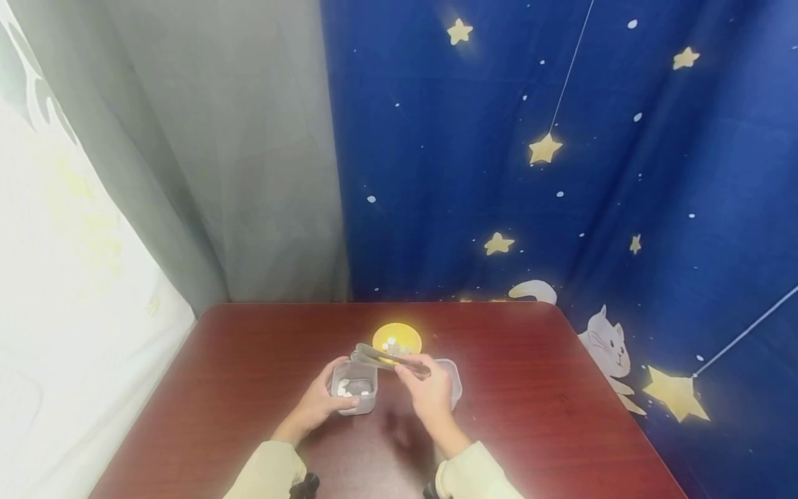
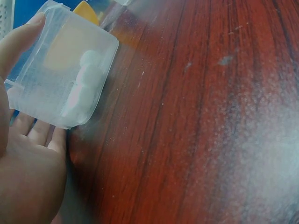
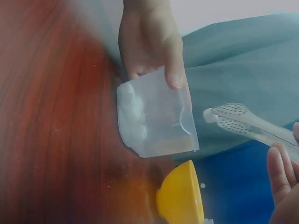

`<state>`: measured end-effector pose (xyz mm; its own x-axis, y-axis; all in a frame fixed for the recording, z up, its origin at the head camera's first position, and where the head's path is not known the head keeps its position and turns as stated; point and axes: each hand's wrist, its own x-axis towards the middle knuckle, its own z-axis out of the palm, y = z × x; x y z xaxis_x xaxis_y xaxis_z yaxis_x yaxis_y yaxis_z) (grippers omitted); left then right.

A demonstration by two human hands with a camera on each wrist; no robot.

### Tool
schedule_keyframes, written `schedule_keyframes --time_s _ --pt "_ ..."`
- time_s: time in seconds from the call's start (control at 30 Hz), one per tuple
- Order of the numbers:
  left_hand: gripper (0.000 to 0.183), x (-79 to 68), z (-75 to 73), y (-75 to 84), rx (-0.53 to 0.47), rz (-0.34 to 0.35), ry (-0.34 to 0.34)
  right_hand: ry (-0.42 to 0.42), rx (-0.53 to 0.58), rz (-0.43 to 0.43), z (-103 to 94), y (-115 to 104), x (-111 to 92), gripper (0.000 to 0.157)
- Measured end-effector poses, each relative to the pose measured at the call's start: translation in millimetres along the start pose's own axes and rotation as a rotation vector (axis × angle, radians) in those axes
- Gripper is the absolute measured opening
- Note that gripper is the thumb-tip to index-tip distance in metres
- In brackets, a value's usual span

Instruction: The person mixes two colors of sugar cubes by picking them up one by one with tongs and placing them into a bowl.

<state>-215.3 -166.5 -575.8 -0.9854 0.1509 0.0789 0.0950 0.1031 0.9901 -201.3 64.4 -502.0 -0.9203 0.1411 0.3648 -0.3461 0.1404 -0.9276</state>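
Note:
My left hand [image 1: 316, 404] grips a translucent plastic box [image 2: 51, 93] by its sides, thumb on the near wall. Several rounded white pieces [image 2: 84, 88] lie along its bottom. In my right hand [image 1: 431, 391] is a pair of clear tongs [image 3: 261, 128] with perforated tips. Between those tips sits one small white piece [image 3: 210, 115], a short way above the box's mouth in the right wrist view. Just beyond both hands stands a yellow bowl [image 1: 409, 335] with several white pieces inside, partly covered by the tongs in the head view.
A second translucent container or lid [image 1: 455, 382] lies on the table at the right, half hidden behind my right hand. The dark red wooden table [image 1: 530, 416] reaches back to a grey curtain [image 1: 274, 173] and a blue starry curtain [image 1: 436, 173].

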Motion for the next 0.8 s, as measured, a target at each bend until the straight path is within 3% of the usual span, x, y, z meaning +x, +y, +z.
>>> schedule_keyframes --time_s 0.23,0.47,0.73,0.8 --pt "0.094 -0.8 0.2 -0.3 -0.017 -0.001 0.001 0.137 -0.167 -0.086 -8.8 -7 8 0.019" --pt "0.093 -0.9 0.1 0.0 -0.028 0.000 0.014 0.153 -0.005 -0.096 -14.9 -17 18 0.020" --pt "0.092 -1.4 0.2 1.2 0.018 0.011 0.025 0.182 0.014 -0.132 -21.1 -65 21 0.020" --pt "0.092 -1.4 0.3 1.6 0.027 0.007 0.029 0.193 0.010 -0.145 -21.9 -68 23 0.020"
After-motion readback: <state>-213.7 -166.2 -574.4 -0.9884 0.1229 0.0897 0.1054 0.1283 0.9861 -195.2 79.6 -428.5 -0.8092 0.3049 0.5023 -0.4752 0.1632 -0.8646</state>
